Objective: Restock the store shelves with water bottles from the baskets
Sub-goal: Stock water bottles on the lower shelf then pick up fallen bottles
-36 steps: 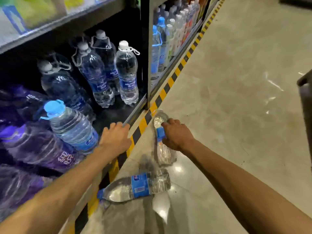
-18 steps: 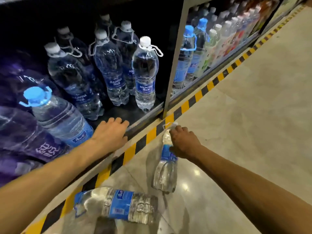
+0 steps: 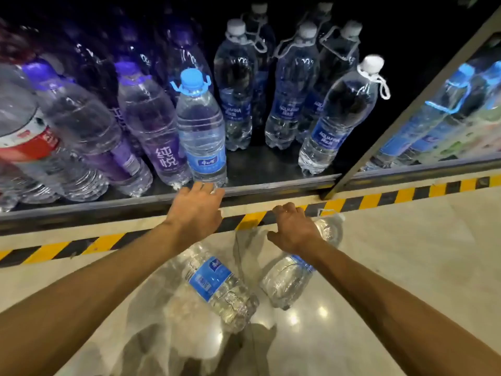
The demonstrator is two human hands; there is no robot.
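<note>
Shelf point(image 3: 271, 187) ahead looks mostly stocked. Left hand point(image 3: 195, 210) lies flat on its lip, right hand point(image 3: 294, 230) curls round a bottle point(image 3: 284, 283) — a second bottle point(image 3: 217, 286) lies between the forearms — both left to shelve.

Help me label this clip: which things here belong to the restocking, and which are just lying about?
Job: left hand, blue-capped bottle, right hand, gripped bottle, floor bottle, shelf.
Around: purple-label bottles, Aquafina bottles, striped tape.
</note>
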